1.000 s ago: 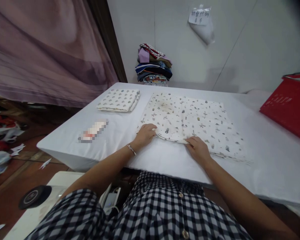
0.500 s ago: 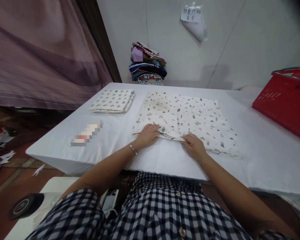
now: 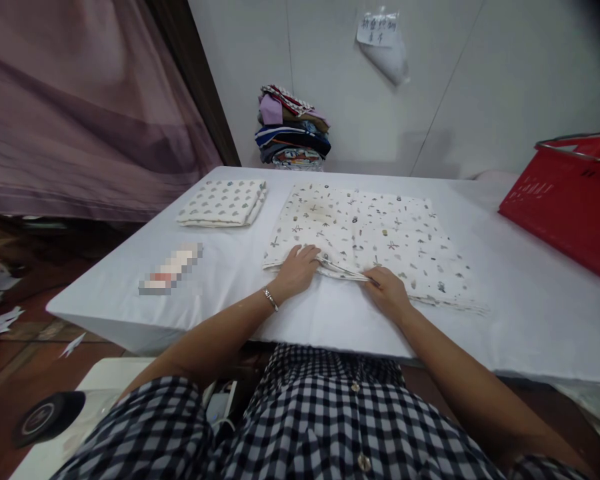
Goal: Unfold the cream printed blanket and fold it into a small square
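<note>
A white cloth with small printed figures (image 3: 380, 227) lies folded in layers on the white-covered table. My left hand (image 3: 299, 270) is closed over its near edge, fingers on top and the thumb side at the layers. Further right along that edge, my right hand (image 3: 387, 290) pinches the layers between thumb and fingers. Between the two hands the edge is slightly lifted and the layers part a little. A second cloth, folded into a thick rectangle with a repeated grey print (image 3: 223, 203), sits at the back left, apart from both hands.
A blurred-out flat item (image 3: 173, 270) lies on the table (image 3: 230, 267) at left. Red bag or basket (image 3: 570, 207) stands at the right edge. Stacked clothes (image 3: 295, 130) are by the wall, under a hanging paper in plastic (image 3: 383, 43). A stool (image 3: 100, 377) is at lower left.
The view has shifted slightly. Both hands stay at the cloth's near edge, with hardly any movement of the cloth.
</note>
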{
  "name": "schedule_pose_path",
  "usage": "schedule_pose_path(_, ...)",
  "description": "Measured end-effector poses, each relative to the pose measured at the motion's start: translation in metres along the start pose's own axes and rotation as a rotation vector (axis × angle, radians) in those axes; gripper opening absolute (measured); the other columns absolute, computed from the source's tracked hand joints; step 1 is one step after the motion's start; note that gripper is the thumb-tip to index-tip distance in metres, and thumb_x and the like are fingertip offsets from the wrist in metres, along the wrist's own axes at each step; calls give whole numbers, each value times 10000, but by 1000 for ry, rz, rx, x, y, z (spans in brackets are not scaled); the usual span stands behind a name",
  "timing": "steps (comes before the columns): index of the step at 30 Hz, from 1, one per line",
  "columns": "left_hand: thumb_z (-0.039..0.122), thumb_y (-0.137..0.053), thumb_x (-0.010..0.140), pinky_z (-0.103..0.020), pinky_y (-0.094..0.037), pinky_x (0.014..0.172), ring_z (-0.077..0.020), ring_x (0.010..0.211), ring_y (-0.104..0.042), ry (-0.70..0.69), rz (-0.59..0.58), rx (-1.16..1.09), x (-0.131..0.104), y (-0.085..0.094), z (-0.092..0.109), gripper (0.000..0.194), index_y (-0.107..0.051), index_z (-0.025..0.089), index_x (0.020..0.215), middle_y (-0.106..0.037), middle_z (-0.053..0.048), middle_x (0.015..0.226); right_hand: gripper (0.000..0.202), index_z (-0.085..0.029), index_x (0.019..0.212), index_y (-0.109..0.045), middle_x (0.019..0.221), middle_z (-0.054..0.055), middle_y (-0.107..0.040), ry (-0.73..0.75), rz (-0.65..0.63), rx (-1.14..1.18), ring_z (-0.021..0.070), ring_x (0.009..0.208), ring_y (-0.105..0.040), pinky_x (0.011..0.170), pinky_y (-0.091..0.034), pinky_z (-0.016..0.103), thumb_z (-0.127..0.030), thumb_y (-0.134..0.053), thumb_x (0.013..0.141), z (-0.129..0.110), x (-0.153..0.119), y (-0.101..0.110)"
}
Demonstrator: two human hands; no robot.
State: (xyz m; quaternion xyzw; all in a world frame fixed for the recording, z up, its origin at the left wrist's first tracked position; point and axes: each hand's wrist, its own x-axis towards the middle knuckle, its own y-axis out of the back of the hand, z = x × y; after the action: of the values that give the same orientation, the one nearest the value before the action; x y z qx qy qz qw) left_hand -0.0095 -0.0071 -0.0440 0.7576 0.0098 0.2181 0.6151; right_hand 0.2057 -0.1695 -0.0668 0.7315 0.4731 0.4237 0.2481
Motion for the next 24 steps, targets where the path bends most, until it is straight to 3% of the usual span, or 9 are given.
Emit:
schedule_pose_path(4, 177, -493, 839, -465, -344, 1013, -257, 1224, -441, -6, 24, -15, 2, 3, -1, 153, -646, 170, 837, -557, -91, 1252, 144, -230, 904, -653, 862, 35, -652, 15, 3, -27, 200, 876, -568, 751, -445, 315, -263, -521, 856, 1, 0, 0)
schedule_pose_path(8, 154, -451, 864, -443, -321, 1037, -235, 1208, -455, -37, 54, -21, -3, 9, -3, 204, -646, 156, 803, -588, -72, 1210, 155, -231, 920, -653, 865, 33, -653, 30, 1, -61, 194, 868, -567, 738, -451, 307, -228, -513, 854, -1, -1, 1)
schedule_pose_path(16, 171, -452, 876, -416, -334, 1010, -204, 1170, -469, -118, 32, -96, -31, 22, -11, 195, -633, 175, 804, -597, -46, 1191, 239, -199, 987, -680, 950, 88, -641, 254, -15, -274, 212, 852, -536, 735, -451, 346, -201, -462, 889, -9, -2, -2)
schedule_pose_path(24, 172, -424, 895, -396, -360, 972, -187, 1056, -503, -108, 62, -71, -41, 13, -11, 238, -657, 176, 846, -607, -53, 1155, 202, -179, 925, -693, 866, 87, -610, 281, -38, -338, 208, 817, -491, 717, -406, 336, -175, -497, 874, -14, -1, -4)
